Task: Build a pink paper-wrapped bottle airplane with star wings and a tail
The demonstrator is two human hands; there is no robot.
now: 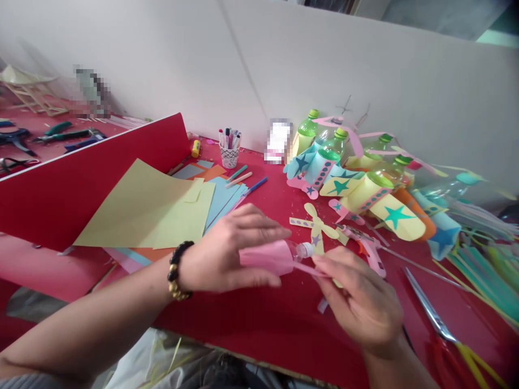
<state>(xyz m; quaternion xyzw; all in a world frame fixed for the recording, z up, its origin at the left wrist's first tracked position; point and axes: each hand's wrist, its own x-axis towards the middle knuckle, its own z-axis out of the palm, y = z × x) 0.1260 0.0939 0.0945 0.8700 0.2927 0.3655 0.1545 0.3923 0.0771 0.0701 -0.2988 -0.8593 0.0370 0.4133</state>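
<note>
A small clear plastic bottle with a white cap (305, 249) lies on its side, with pink paper (265, 255) wrapped round its body. My left hand (237, 251) is over the bottle's rear part, fingers stretched out and thumb apart, one on each side of the pink paper. Whether the palm presses on it is hidden. My right hand (360, 297) is closed in a pinch on the end of a narrow pink paper strip (306, 268), just right of the cap. Behind the right hand lies a yellow paper propeller (318, 227) with a purple star.
Paper-covered bottle planes (365, 189) crowd the back right. A pink glue gun (375, 259) and scissors (433, 308) lie at right. Yellow paper sheets (162, 210) stand against a red board (101, 173) at left. A pen cup (230, 154) and phone (279, 141) are behind.
</note>
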